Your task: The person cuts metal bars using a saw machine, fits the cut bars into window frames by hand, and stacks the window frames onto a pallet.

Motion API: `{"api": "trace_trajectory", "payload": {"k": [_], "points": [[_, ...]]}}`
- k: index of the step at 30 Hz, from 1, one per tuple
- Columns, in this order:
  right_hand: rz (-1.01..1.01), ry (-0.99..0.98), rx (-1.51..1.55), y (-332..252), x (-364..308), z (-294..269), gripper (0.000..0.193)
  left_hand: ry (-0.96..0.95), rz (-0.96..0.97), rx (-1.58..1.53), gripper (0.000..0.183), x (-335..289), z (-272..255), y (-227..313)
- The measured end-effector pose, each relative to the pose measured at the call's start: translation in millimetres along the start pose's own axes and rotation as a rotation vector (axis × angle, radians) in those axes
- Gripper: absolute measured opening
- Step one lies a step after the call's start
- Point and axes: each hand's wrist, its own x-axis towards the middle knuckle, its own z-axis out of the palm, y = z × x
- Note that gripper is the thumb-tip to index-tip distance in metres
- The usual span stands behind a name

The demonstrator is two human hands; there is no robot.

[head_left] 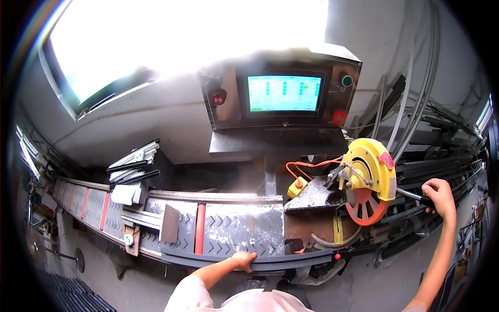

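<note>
From my end I have the right hand (440, 198) closed around the handle (410, 194) of the yellow saw (358, 178), at the bench's right end. The left hand (243, 260) lies over the grey bar (293, 262); I cannot tell whether its fingers clasp it. The bar runs along the near edge of the bench (244, 223), its right end in front of the saw. Beyond the far edge I see a lit screen (284, 94).
</note>
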Motion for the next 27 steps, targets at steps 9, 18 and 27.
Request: {"api": "trace_trajectory", "payload": {"k": [9, 18, 27], "points": [[0.082, -0.012, -0.002, -2.2, -2.2, -2.3, 0.026, -0.416, 0.252, -0.415, 0.08, -8.4, -19.8, 9.5], [0.088, 0.006, -0.002, 3.3, 5.7, -4.5, 0.026, -1.179, 0.226, -1.19, 0.096, -42.2, 21.3, 32.3], [-0.019, 0.227, 0.101, 24.4, -5.1, 10.2, 0.031, -0.852, 0.427, -0.888, 0.107, -46.4, 39.5, 81.9]]}}
